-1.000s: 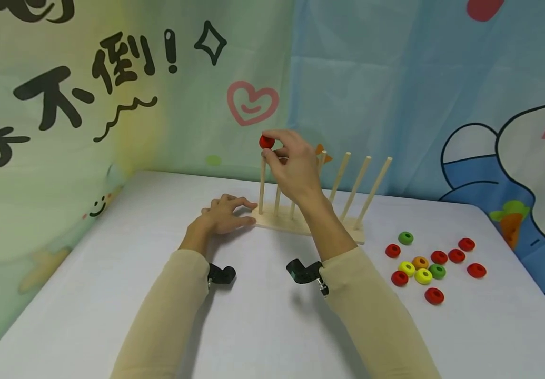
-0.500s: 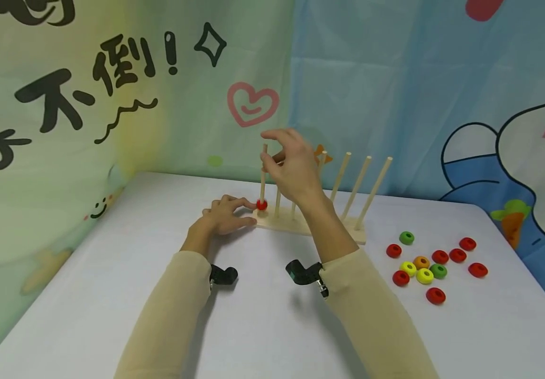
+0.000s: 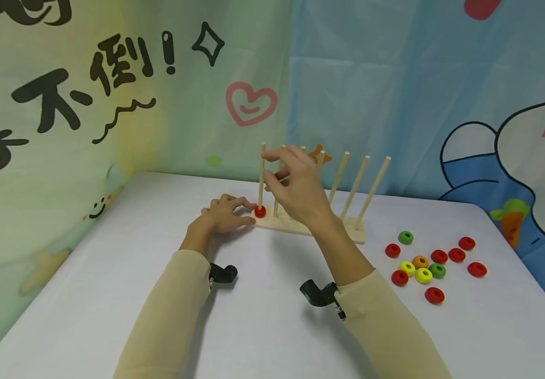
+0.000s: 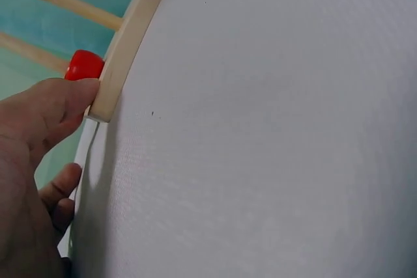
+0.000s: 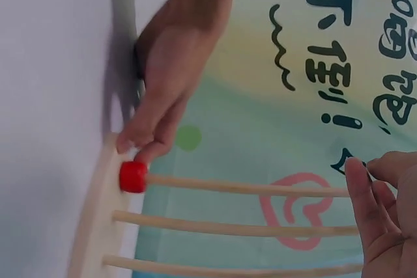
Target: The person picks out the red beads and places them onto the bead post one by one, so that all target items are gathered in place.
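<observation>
A red bead (image 3: 260,211) sits at the foot of the leftmost peg on a wooden peg rack (image 3: 286,225), against its base. My left hand (image 3: 225,215) holds the rack's left end between thumb and index finger. In the left wrist view, the thumb (image 4: 78,96) lies at the base's end beside the red bead (image 4: 85,65). My right hand (image 3: 299,184) hovers near the upper part of the leftmost peg (image 3: 261,179), its fingers loosely bent and holding nothing. It partly hides the middle pegs. In the right wrist view, the right hand (image 5: 384,219) stands near the pegs' upper ends.
Several loose beads lie on the white table (image 3: 253,316) right of the rack: red ones such as a red bead (image 3: 434,296), plus a green bead (image 3: 406,237), a yellow bead (image 3: 424,276) and an orange bead (image 3: 420,262). A printed cloth backdrop (image 3: 372,79) hangs behind.
My right hand let go of the red bead at the top of the leftmost peg, and the bead slid down to the base. The right hand has since lowered slightly. The left hand stayed put.
</observation>
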